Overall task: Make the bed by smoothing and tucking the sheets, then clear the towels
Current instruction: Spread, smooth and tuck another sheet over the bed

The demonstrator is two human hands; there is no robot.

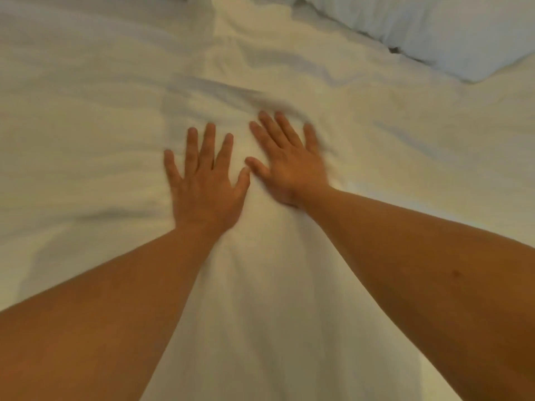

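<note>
A white sheet [376, 157] covers the bed and fills almost the whole view. It is wrinkled, with folds running left of my hands and a ridge just beyond my fingertips. My left hand [204, 180] lies flat on the sheet with the fingers spread, palm down. My right hand [289, 163] is pressed flat beside it, fingers apart, slightly blurred; the two thumbs nearly touch. Neither hand holds anything. No towels are in view.
A white pillow [451, 33] lies at the top right on the sheet. A second bit of white bedding shows at the top edge, left of centre. My two bare forearms cross the lower half of the view.
</note>
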